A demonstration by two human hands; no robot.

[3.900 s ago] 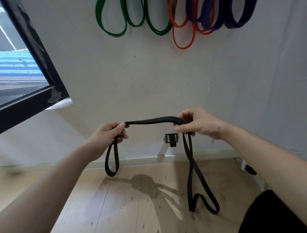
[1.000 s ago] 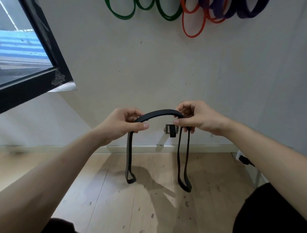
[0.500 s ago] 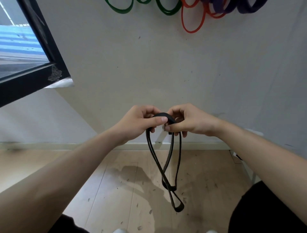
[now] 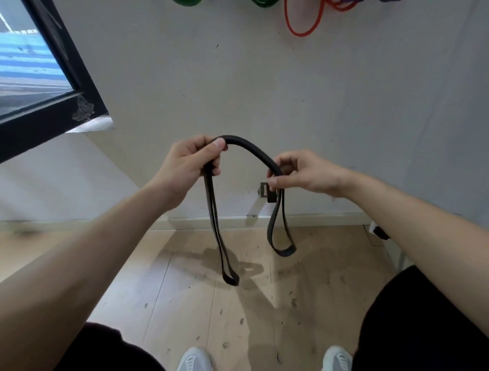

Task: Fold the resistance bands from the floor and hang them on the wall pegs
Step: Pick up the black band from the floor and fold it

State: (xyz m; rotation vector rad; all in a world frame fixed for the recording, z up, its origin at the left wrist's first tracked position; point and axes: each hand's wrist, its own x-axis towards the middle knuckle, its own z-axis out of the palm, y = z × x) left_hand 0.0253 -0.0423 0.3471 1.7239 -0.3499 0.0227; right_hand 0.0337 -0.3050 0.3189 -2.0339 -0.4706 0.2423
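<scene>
A black resistance band (image 4: 251, 149) arches between my two hands in front of the wall. My left hand (image 4: 189, 161) grips its left part, and a long doubled loop hangs down from that fist to about knee height. My right hand (image 4: 301, 172) pinches the right part between thumb and fingers; a shorter loop dangles below it. Both loops hang free above the wooden floor (image 4: 185, 304). At the top edge, an orange band (image 4: 301, 33) and bits of green bands (image 4: 185, 2) hang on the wall; their pegs are out of view.
A black-framed window (image 4: 53, 116) juts out at the upper left. A small metal bracket (image 4: 266, 190) is fixed low on the wall behind the band. A plug and cable (image 4: 379, 231) lie at the right by the skirting. My shoes (image 4: 194, 360) show at the bottom.
Half a second ago my hands were together with the band bunched between them. They have now moved apart, my left hand higher, and the band arches between them with two separate hanging loops.
</scene>
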